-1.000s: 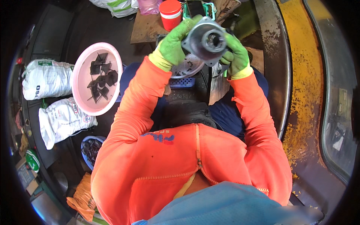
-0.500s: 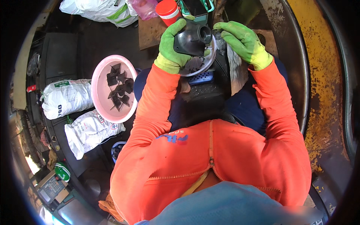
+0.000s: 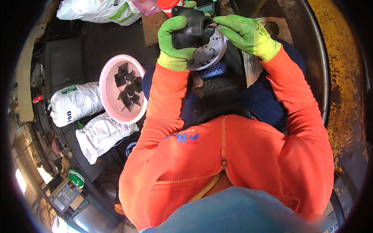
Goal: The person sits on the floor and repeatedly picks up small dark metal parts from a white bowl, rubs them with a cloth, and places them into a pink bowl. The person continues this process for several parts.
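My left hand (image 3: 169, 40), in a green and yellow glove, is wrapped round a black plastic housing (image 3: 188, 31) with a flat flange and a round threaded neck. It is held tilted, with the neck toward the right. My right hand (image 3: 248, 37), gloved alike, has its fingertips pinched together at the neck's mouth. A small brownish tip shows between those fingers and the opening; what it is cannot be made out. Below the housing sits a round white basket (image 3: 222, 48) with small dark bits in it, partly hidden by the housing and my left hand.
At the left stands a pink basin (image 3: 105, 83) with several black angular plastic pieces (image 3: 130, 87). White sacks (image 3: 75, 103) lie beyond it. A blue perforated stool or crate (image 3: 213, 71) is under the basket. A red-lidded tub (image 3: 168, 4) is at the top; a rusty yellow metal edge (image 3: 338, 77) runs along the right.
My right hand has moved left, bringing its fingertips to the neck's mouth. The housing has risen slightly in view with my left hand. The whole view has shifted a little.
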The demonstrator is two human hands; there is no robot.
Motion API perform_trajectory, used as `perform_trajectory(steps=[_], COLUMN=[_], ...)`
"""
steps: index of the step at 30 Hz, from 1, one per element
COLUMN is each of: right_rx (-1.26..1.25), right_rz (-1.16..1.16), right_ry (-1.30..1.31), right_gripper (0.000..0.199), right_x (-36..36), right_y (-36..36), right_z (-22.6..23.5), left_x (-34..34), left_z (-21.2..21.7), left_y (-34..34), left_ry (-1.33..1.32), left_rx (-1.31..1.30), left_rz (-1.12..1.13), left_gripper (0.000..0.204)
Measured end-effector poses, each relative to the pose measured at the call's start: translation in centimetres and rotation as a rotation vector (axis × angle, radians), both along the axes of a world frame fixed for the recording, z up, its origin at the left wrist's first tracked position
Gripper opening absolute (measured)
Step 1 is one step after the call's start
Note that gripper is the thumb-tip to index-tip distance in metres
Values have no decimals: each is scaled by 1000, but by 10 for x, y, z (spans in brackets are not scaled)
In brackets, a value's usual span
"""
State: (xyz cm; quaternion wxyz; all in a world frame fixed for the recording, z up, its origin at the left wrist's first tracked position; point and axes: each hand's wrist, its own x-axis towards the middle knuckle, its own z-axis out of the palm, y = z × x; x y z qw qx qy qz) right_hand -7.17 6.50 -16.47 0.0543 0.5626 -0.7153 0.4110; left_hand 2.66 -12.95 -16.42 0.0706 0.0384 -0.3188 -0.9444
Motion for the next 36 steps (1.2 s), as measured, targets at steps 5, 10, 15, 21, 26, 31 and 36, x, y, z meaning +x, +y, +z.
perform_trajectory(steps=[5,10,15,21,26,31,36], right_rx=[37,-14,-74,-81,-64,-116,-23], right_rz=[-23,-5,39,67,44,131,111], right_ry=[-224,-492,-758,-1056,-1309,-1383,-1426], right_gripper=[28,31,35,36,30,27,29], right_x=[9,22,33,36,44,48,51], right_y=[-5,-9,-14,-9,-4,-4,1], right_z=[-5,-8,-12,-1,12,18,28], left_x=[-2,0,1,-5,-8,-6,-6], left_z=[-4,-6,-7,-10,-14,-18,-21], left_y=[1,4,7,8,12,15,11], left_ry=[171,249,365,500,564,504,568], left_rx=[15,-15,-33,-544,-576,-508,-667], left_rz=[13,77,105,274,337,375,399], left_gripper=[68,67,66,68,69,71,71])
